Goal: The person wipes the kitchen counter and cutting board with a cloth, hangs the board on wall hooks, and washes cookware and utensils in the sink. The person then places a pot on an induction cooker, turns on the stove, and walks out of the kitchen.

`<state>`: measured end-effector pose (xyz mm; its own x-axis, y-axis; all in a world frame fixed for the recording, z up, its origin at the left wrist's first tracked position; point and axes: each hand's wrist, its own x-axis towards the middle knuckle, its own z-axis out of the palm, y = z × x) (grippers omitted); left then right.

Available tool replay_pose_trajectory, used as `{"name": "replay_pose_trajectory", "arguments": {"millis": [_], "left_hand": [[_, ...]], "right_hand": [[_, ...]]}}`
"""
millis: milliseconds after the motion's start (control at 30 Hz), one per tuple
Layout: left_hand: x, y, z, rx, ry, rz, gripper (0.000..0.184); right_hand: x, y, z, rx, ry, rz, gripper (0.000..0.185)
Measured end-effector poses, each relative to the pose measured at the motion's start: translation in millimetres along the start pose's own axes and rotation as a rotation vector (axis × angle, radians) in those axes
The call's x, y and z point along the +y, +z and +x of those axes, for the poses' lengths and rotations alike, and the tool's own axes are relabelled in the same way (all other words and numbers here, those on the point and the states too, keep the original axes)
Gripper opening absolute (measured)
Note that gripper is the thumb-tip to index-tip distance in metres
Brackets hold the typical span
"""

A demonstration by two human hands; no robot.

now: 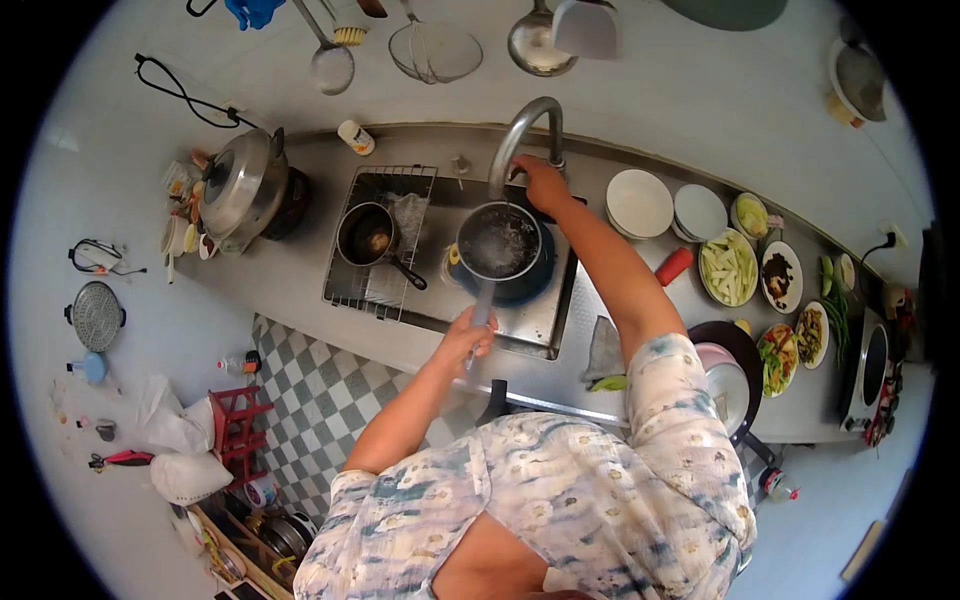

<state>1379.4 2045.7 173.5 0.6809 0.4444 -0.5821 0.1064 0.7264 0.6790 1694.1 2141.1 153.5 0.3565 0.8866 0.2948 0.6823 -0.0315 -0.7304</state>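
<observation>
Over the sink (535, 340), a saucepan (500, 270) sits under the spout of the curved faucet (520, 122). Bubbly, rippled water (500, 238) is in the pan. My left hand (466, 337) is closed round its long grey handle, on the near side. At the faucet, my right hand (543, 188) has its fingers bent against the fitting beside the spout; the exact part under them is partly hidden. Beneath the held pan, a blue basin (545, 270) shows in part. Left of it, a dark small pot (366, 234) rests on a wire rack (345, 290) across the sink.
Rightward on the counter are white bowls (640, 203), a plate of cut pale vegetables (728, 268), other food dishes, a red cylindrical object (674, 266) and a wok (745, 350). A large metal pot (243, 185) stands left. Utensils, including a strainer (435, 50), hang on the wall.
</observation>
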Motion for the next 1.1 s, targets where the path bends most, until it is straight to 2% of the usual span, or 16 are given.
{"name": "replay_pose_trajectory", "arguments": {"millis": [100, 200, 267, 333, 400, 467, 533, 600, 767, 800, 867, 933, 1000, 1067, 1100], "left_hand": [[1, -3, -3, -0.015, 0.04, 0.046, 0.024], [3, -4, -15, -0.049, 0.072, 0.092, 0.026], [9, -1, -26, -0.112, 0.102, 0.13, 0.027], [17, 9, -43, -0.124, 0.116, 0.21, 0.028], [22, 21, -54, -0.164, 0.097, 0.261, 0.032], [22, 42, -69, -0.239, 0.081, 0.31, 0.033], [22, 68, -84, -0.312, 0.042, 0.36, 0.033], [20, 103, -101, -0.411, 0.023, 0.381, 0.032], [-14, 207, -123, -0.616, -0.078, 0.434, 0.031], [-25, 232, -126, -0.661, -0.103, 0.438, 0.031], [-48, 286, -131, -0.72, -0.147, 0.464, 0.03], [-81, 334, -122, -0.808, -0.199, 0.474, 0.028], [-116, 398, -136, -0.836, -0.223, 0.454, 0.021], [-156, 452, -126, -0.919, -0.317, 0.395, 0.021], [-175, 484, -129, -0.93, -0.309, 0.393, 0.02]], "right_hand": [[-12, -24, -38, 0.318, 0.071, 0.225, 0.036], [-43, -63, -127, 0.343, 0.169, 0.392, 0.033], [-88, -86, -207, 0.359, 0.214, 0.349, 0.027], [-101, -82, -301, 0.341, 0.291, 0.432, 0.022], [-140, -98, -388, 0.243, 0.45, 0.373, 0.02], [-149, -101, -476, 0.218, 0.537, 0.337, 0.02], [-156, -102, -552, 0.307, 0.706, 0.299, 0.019], [-142, -94, -637, 0.413, 0.819, 0.19, 0.015], [-94, -78, -854, 0.445, 1.233, -0.217, 0.012], [-82, -70, -900, 0.44, 1.32, -0.299, 0.013], [-80, -71, -962, 0.265, 1.578, -0.315, 0.017], [-31, -33, -1069, 0.067, 1.316, -0.459, 0.021], [-65, -60, -1079, 0.326, 1.575, -0.072, 0.018], [-87, -98, -1091, -0.011, 1.479, -0.23, 0.017], [-94, -117, -1103, 0.016, 1.501, -0.198, 0.017]]}}
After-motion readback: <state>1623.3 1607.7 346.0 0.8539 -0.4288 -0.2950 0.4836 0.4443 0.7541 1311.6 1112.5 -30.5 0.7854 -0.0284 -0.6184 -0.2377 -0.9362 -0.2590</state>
